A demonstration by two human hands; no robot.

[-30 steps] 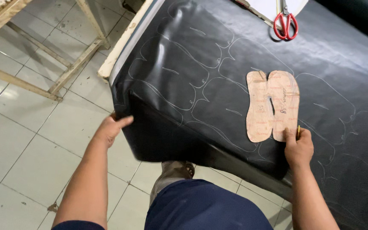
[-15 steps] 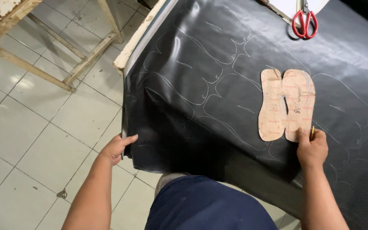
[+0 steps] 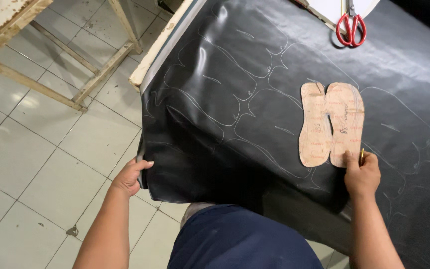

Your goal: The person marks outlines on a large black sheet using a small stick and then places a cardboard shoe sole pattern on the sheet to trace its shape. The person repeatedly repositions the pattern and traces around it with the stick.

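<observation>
Black sheet (image 3: 255, 124) over table (image 3: 162, 42), tiled floor (image 3: 36, 149)

black sheet (image 3: 255, 99), tan template (image 3: 330, 124), red scissors (image 3: 351, 31).

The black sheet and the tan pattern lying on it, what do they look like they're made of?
The black sheet looks like leather or a synthetic look-alike: smooth, slightly glossy, and limp where it drapes over the table edge in the left hand. Which of the two, I can't tell. The pattern looks like stiff cardboard: matte, tan, flat, with cleanly cut edges. The right hand presses on its lower end.
</observation>
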